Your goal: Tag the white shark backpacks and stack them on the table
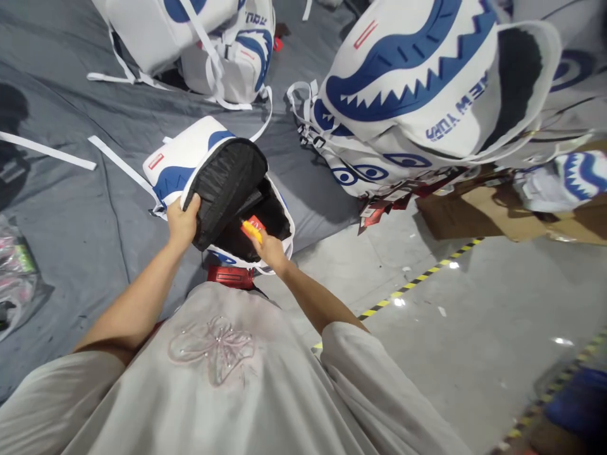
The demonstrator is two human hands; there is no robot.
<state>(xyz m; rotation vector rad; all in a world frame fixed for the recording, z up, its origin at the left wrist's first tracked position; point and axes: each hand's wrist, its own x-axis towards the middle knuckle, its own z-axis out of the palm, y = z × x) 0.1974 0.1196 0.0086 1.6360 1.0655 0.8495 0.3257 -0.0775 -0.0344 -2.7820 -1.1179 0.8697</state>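
A small white and blue backpack [173, 151] lies unzipped on the grey cloth, its black lining showing. My left hand [183, 221] is closed on the edge of its raised front flap. My right hand [271, 248], at the right side of the opening, grips a yellow-orange tool [253, 231] that points into the bag. Right behind the tool is a red tag [257, 222]; whether my fingers touch it cannot be made out. A red strip [231, 277] hangs at the bag's near edge.
Large white and blue backpacks [403, 69] are piled at the upper right, others [227, 63] at the upper left. Cardboard boxes [502, 212] stand on the right. Plastic-wrapped items [14, 278] lie at the far left of the grey cloth [80, 208].
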